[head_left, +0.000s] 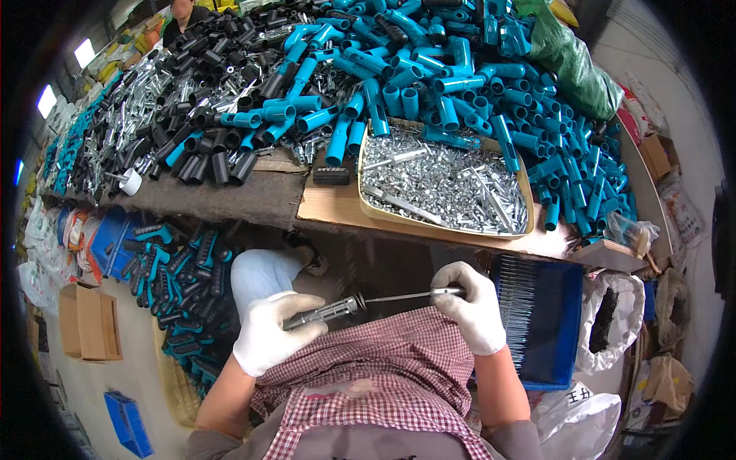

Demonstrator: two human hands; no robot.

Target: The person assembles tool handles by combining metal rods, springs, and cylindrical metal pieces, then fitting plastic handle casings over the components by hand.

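The left hand (pixel 277 328) curls its fingers around a metal tube (pixel 331 312), likely steadying it, while the right hand (pixel 472 308) pinches what seems the end of a thin rod (pixel 399 297), lined up between both hands' fingers.

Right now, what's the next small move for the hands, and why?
Probably ease the right hand slightly toward the left hand, aligning the thin metal rod with the silver barrel: the rod points at the barrel's right-hand end, and the two run roughly along one line. Whether its tip is inside, I can't tell.
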